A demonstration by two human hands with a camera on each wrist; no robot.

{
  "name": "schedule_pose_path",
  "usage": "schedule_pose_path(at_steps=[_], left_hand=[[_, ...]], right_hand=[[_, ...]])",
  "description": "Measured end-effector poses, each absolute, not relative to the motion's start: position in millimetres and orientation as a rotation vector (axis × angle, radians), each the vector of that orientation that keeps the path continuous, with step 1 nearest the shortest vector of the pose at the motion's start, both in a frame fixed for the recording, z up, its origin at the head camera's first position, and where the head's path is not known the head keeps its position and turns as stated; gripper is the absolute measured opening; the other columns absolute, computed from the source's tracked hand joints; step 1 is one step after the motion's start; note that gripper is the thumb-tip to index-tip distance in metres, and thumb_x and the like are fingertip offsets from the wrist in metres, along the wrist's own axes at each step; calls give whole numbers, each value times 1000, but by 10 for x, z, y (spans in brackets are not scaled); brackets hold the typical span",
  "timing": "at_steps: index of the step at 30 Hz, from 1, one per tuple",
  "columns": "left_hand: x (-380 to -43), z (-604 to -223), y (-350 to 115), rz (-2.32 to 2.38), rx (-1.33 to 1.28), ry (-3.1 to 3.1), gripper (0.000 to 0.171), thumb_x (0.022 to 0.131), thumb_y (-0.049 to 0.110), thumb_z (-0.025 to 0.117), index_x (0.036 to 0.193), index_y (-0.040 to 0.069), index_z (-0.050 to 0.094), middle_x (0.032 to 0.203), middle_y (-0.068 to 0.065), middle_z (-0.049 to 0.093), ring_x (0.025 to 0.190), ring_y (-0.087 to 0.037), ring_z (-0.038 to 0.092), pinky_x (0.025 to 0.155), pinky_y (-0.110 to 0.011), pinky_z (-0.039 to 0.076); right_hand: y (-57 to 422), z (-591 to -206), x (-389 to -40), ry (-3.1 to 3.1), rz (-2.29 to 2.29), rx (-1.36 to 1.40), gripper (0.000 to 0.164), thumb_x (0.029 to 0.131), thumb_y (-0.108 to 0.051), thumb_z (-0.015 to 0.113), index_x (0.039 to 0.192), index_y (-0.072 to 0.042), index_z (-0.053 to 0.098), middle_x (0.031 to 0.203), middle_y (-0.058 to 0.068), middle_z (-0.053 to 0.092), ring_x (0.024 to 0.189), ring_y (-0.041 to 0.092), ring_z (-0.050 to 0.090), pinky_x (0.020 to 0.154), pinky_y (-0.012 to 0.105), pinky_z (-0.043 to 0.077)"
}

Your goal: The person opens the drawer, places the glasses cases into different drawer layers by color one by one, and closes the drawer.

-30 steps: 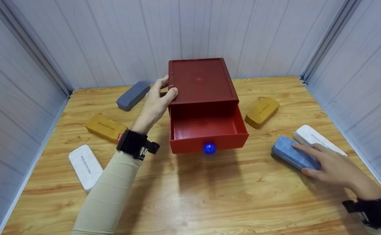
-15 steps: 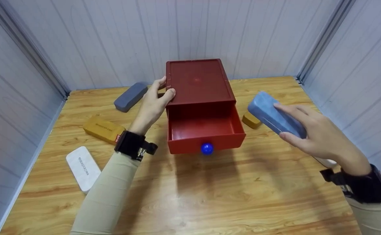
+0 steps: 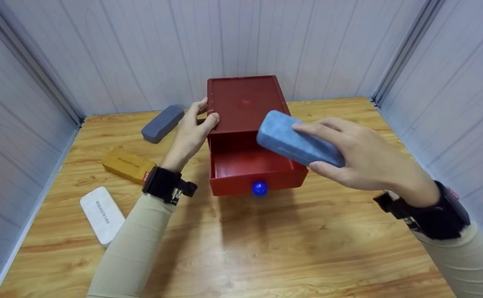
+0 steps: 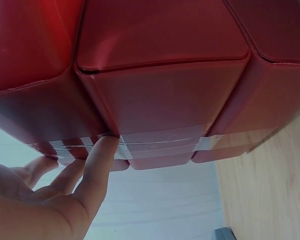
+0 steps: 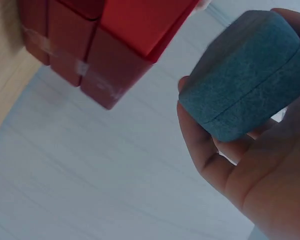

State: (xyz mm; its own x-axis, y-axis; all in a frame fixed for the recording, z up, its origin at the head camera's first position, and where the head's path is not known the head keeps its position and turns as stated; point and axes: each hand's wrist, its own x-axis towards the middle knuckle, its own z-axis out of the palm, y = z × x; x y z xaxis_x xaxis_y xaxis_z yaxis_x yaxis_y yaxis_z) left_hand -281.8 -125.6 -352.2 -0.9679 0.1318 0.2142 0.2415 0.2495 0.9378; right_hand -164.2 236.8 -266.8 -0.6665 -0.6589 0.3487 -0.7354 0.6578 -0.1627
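White case [image 3: 102,216], on bench [image 3: 245,256], left: line of dark capitals, "FOR CHINA" legible, remainder unclear.
Yellow case [image 3: 127,165]: one dark printed line; red tag [image 3: 146,176], lettering unreadable.
Blue case [image 3: 295,138]: raised, gripped between thumb and fingers of right hand [image 3: 361,151], near the protruding drawer [image 3: 224,187], apart from it; long axis slanting, free end pointing leftward and back.
Red cabinet [image 3: 247,99]: left hand [image 3: 191,128] presses it, grasping nothing, thumb on top edge, fingers against left side.
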Motion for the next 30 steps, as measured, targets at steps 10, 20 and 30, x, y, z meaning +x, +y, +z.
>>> schedule_pose_path(at_steps=[10, 20, 30], left_hand=[[-2823, -3521, -1228, -1859, -376, -2399, 70, 104, 29, 60, 165, 7, 35, 159, -14, 48, 130, -29, 60, 107, -41, 52], [-2834, -3534, -1251, -1841, -352, -2412, 70, 103, 30, 60, 165, 7, 35, 158, -14, 49, 128, -28, 60, 107, -38, 50], [-2838, -3525, -1292, -1850, -347, -2408, 69, 104, 29, 61, 165, 8, 35, 158, -15, 49, 129, -29, 60, 109, -40, 51]], right_hand=[[2034, -2527, -1740, -2818, 282, 1177, 57, 97, -40, 71, 152, -31, 58, 134, 9, 66, 105, 25, 64, 85, 44, 56], [1731, -2495, -1848, -3000, 187, 1118, 51, 99, -40, 65, 148, -26, 62, 130, 9, 66, 101, 26, 62, 85, 45, 54], [1439, -2479, -1917, -3064, 70, 1028, 49, 98, -41, 67, 141, -17, 67, 127, 15, 69, 108, 32, 65, 90, 51, 56]])
